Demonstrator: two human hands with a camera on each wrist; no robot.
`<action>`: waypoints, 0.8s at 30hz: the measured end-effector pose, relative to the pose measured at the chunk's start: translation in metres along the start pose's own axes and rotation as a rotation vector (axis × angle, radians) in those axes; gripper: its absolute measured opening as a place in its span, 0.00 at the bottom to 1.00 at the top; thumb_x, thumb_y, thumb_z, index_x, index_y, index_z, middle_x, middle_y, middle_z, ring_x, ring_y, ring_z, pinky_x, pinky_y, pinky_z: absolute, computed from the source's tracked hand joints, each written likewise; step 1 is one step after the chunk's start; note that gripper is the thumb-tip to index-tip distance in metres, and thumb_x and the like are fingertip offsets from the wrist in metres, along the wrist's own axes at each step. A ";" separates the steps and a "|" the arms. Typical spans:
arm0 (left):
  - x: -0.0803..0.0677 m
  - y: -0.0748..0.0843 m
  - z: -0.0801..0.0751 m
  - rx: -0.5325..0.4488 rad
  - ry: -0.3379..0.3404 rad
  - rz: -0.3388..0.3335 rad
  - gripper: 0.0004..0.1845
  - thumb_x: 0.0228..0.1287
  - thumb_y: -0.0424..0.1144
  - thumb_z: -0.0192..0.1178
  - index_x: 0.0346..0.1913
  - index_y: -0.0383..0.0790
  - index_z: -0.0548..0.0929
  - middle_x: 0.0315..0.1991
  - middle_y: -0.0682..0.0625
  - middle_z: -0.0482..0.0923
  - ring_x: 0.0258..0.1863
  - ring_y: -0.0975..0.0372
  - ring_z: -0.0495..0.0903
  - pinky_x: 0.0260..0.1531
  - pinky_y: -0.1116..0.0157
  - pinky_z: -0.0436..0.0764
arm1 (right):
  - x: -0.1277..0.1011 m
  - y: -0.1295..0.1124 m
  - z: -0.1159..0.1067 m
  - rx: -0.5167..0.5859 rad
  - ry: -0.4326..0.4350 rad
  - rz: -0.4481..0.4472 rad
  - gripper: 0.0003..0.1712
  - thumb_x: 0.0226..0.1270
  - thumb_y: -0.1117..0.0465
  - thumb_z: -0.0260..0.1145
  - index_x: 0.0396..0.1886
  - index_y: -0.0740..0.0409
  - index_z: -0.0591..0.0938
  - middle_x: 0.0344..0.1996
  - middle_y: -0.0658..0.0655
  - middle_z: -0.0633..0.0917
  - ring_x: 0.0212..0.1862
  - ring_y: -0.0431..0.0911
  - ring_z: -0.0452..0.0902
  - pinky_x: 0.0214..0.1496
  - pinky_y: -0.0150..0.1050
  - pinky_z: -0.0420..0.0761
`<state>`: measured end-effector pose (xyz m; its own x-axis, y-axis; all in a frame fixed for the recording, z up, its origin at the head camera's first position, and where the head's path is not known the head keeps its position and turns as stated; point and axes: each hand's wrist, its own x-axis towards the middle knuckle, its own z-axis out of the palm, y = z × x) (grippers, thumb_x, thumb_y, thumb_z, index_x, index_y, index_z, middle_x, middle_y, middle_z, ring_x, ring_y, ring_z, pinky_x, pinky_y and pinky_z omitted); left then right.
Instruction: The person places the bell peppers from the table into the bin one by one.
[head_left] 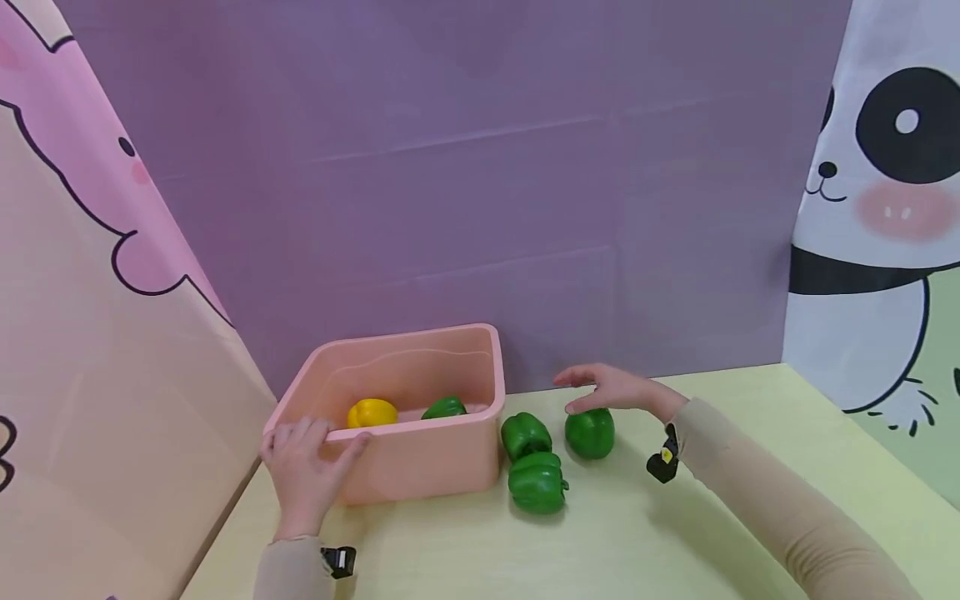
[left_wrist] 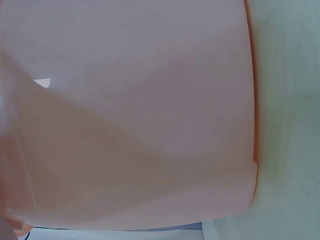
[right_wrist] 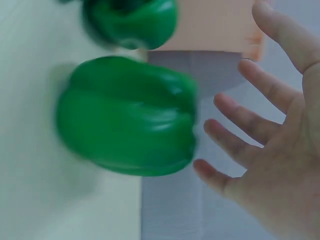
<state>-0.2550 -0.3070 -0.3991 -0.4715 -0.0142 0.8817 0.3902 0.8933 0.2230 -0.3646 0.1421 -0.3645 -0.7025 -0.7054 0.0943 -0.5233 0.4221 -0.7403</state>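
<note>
My left hand (head_left: 303, 471) holds the near rim of a pink plastic box (head_left: 420, 467), fingers over the edge and thumb along the outer wall. The left wrist view is filled by the box's wall (left_wrist: 150, 125). A yellow bell pepper (head_left: 372, 413) and a green bell pepper (head_left: 444, 407) lie in the box. My right hand (head_left: 615, 390) hovers over a green bell pepper (head_left: 590, 435) on the table. In the right wrist view, its spread fingers (right_wrist: 250, 120) are apart from that pepper (right_wrist: 127, 117).
Two more green bell peppers, one farther back (head_left: 526, 436) and one nearer (head_left: 537, 483), lie against each other by the box's right side. A purple backdrop (head_left: 465, 183) stands behind the pale yellow table (head_left: 600, 542). Cartoon-printed sheets flank both sides, including a panda (head_left: 862, 333).
</note>
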 end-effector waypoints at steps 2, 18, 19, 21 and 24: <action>-0.001 -0.001 -0.001 0.000 0.000 -0.007 0.26 0.51 0.62 0.66 0.26 0.41 0.73 0.25 0.48 0.70 0.35 0.48 0.65 0.52 0.40 0.51 | -0.002 0.005 0.006 -0.024 -0.024 0.002 0.36 0.62 0.53 0.68 0.65 0.65 0.71 0.63 0.67 0.72 0.66 0.64 0.63 0.64 0.63 0.60; -0.001 0.002 0.001 -0.005 0.022 0.008 0.34 0.55 0.72 0.55 0.25 0.40 0.73 0.24 0.48 0.70 0.33 0.48 0.64 0.51 0.40 0.51 | -0.003 0.039 0.028 -0.175 -0.037 0.059 0.30 0.48 0.58 0.78 0.54 0.55 0.80 0.49 0.54 0.77 0.48 0.48 0.72 0.49 0.44 0.74; 0.000 0.002 0.001 -0.004 0.025 0.010 0.34 0.56 0.73 0.55 0.25 0.40 0.73 0.24 0.47 0.70 0.33 0.48 0.64 0.51 0.40 0.51 | -0.003 0.039 0.029 -0.193 -0.032 0.060 0.30 0.47 0.59 0.78 0.53 0.55 0.81 0.47 0.53 0.76 0.46 0.47 0.71 0.47 0.44 0.74; 0.001 0.003 0.000 0.000 0.031 0.016 0.35 0.56 0.73 0.53 0.25 0.39 0.73 0.24 0.46 0.70 0.33 0.47 0.64 0.50 0.40 0.51 | -0.002 0.039 0.029 -0.234 -0.028 0.065 0.29 0.47 0.59 0.79 0.51 0.53 0.81 0.45 0.52 0.76 0.44 0.47 0.71 0.45 0.43 0.75; 0.002 0.004 -0.001 0.013 0.046 0.026 0.36 0.57 0.74 0.51 0.25 0.39 0.73 0.24 0.45 0.71 0.33 0.47 0.65 0.49 0.40 0.52 | -0.001 0.037 0.028 -0.281 -0.037 0.074 0.30 0.44 0.59 0.80 0.51 0.51 0.80 0.43 0.51 0.75 0.44 0.47 0.71 0.44 0.44 0.75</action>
<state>-0.2537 -0.3035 -0.3961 -0.4241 -0.0111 0.9055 0.3914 0.8995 0.1943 -0.3696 0.1420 -0.4106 -0.7284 -0.6849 0.0189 -0.5881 0.6108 -0.5302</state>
